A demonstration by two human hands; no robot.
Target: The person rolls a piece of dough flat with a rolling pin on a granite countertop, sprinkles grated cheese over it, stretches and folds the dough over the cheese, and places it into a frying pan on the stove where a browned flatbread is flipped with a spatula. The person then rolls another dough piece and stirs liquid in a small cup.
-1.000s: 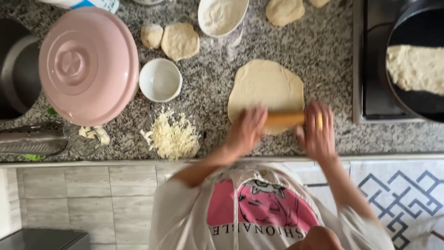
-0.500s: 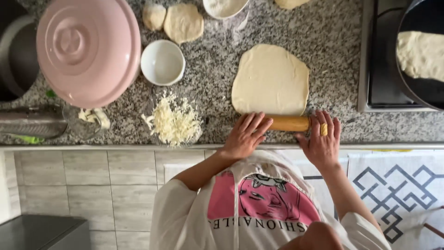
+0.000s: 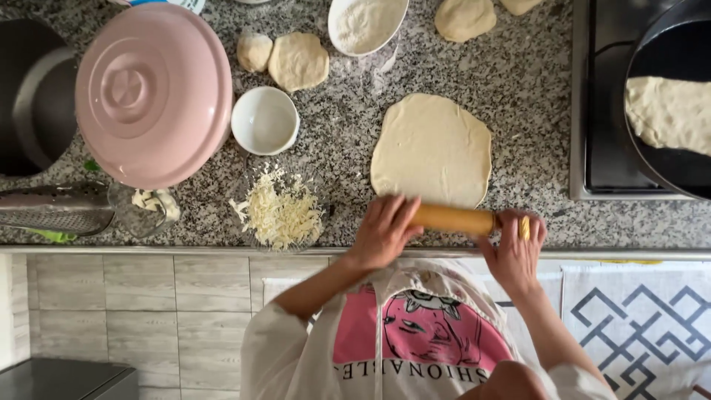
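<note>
Where flour fills bowl — whiteness.

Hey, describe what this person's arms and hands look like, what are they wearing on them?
Both hands are bare, with no gloves. The right hand wears a yellow ring on one of its fingers; no ring shows on the left hand. The forearms are uncovered, and loose white sleeves reach about to the elbows. No watch or bracelet is visible on either wrist.
</note>
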